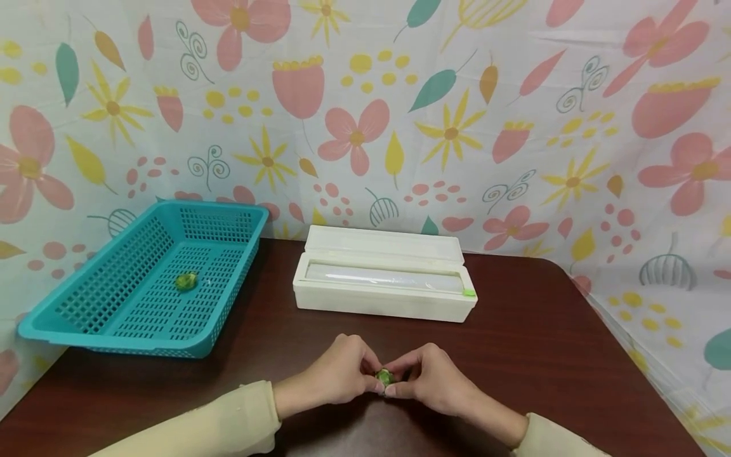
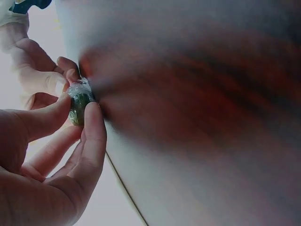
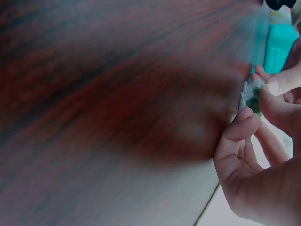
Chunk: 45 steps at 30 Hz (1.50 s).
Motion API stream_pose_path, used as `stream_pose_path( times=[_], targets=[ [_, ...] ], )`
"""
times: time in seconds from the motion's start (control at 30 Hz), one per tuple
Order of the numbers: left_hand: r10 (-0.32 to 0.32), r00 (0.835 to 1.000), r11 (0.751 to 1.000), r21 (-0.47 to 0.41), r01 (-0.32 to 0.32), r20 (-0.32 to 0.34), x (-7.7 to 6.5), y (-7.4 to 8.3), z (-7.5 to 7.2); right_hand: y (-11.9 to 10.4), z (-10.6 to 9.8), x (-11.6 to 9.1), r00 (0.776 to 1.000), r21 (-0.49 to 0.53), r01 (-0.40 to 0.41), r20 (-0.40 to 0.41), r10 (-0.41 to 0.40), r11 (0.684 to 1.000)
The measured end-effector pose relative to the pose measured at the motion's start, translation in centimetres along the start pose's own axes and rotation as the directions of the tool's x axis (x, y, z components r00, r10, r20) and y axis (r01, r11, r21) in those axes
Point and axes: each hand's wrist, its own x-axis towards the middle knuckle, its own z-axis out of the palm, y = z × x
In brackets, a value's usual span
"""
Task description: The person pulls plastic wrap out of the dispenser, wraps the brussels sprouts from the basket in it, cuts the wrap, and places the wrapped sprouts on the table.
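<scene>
Between both hands is a small round green piece, wrapped in crinkled clear cling film; its kind is hidden by the film. My left hand pinches it from the left with thumb and fingertips. From the right, my right hand pinches the wrapped piece too. In the left wrist view the green shows between the left thumb and forefinger, with the film bunched toward the right hand. The right wrist view shows the film-covered piece at the fingertips of both hands, low over the dark table.
A white cling film dispenser stands behind the hands with its lid raised, a roll inside and a green slider at its right end. On the left sits a turquoise basket holding a similar green wrapped piece. A floral sheet hangs behind the brown table.
</scene>
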Motion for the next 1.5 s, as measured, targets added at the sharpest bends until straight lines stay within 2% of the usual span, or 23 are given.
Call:
stream_pose_path(
  times=[0.23,0.6,0.73,0.9,1.0,1.1,1.23,1.33,1.5],
  targets=[
    [-0.031,0.999,0.999,-0.012,0.031,0.021,0.4,-0.3,-0.2,0.4,-0.2,0.2,1.0,0.012,0.0,0.019,-0.001,1.0],
    [-0.036,0.999,0.999,0.033,0.036,0.014,0.8,-0.4,-0.2,0.5,-0.4,0.0,0.999,-0.008,0.013,0.032,-0.013,1.0],
    [-0.046,0.999,0.999,0.023,0.046,0.016,0.7,-0.3,-0.2,0.5,-0.5,0.1,0.999,-0.006,0.025,0.042,-0.025,1.0],
    [-0.025,0.999,1.0,-0.014,0.025,0.024,0.4,-0.1,0.0,0.4,-0.5,0.0,0.997,0.036,0.034,0.063,-0.036,0.999],
    [-0.004,1.0,1.0,0.003,0.004,0.027,0.4,0.0,0.1,0.3,-0.6,-0.2,0.997,0.057,0.038,0.065,-0.042,0.998],
    [0.006,0.999,0.999,0.032,-0.007,0.038,0.4,0.3,0.3,0.2,-0.9,-0.3,0.997,0.079,0.008,0.07,-0.014,0.997],
    [0.017,0.999,0.998,0.052,-0.02,0.044,0.4,0.5,0.3,0.2,-1.3,-0.5,0.996,0.115,-0.076,0.063,0.069,0.99],
    [0.039,0.999,0.997,0.064,-0.041,0.038,0.4,0.5,0.2,0.3,-1.7,-0.5,0.995,0.075,-0.096,0.045,0.093,0.993],
    [0.046,0.998,0.997,0.065,-0.049,0.052,0.6,0.5,0.1,0.8,-1.6,-0.3,0.999,-0.066,-0.041,0.027,0.043,0.997]
  ],
)
